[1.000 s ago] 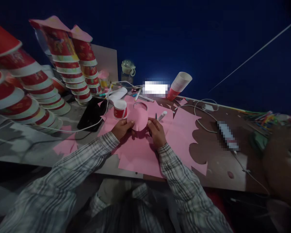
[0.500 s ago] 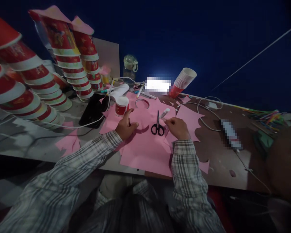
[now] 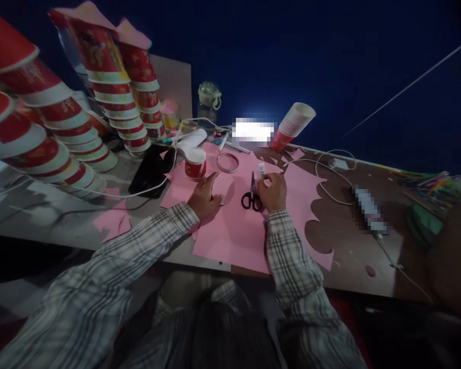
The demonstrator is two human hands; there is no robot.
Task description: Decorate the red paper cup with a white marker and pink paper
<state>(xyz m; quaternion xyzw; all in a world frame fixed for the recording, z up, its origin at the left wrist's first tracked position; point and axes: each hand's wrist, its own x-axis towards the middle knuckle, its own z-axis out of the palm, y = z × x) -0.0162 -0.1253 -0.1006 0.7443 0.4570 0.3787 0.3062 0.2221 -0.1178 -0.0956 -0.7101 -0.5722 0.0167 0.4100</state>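
Observation:
My left hand (image 3: pixel 206 197) is closed at the thumb on a rounded piece of pink paper (image 3: pixel 227 190), which is tilted and partly lost against the pink sheets below. My right hand (image 3: pixel 272 191) has its fingers curled around a white glue stick (image 3: pixel 261 168), whose upper end shows above the knuckles. Between the hands, black-handled scissors (image 3: pixel 251 201) lie on the pink paper sheet (image 3: pixel 230 236), right beside my right hand. A ring (image 3: pixel 227 163), like a tape roll, rests beyond my left hand. A red and white paper cup (image 3: pixel 195 165) stands close by.
Tall towers of stacked red cups (image 3: pixel 125 110) rise at the left. A black phone-like slab (image 3: pixel 149 171) and white cable lie near them. At the back are a bottle (image 3: pixel 208 105) and a cup stack (image 3: pixel 294 125). A power bank-like device (image 3: pixel 370 209) lies at the right.
My right hand has moved left, beside the scissors, and the glue stick now stands more upright at it. The rounded paper has tilted down, uncovering the ring.

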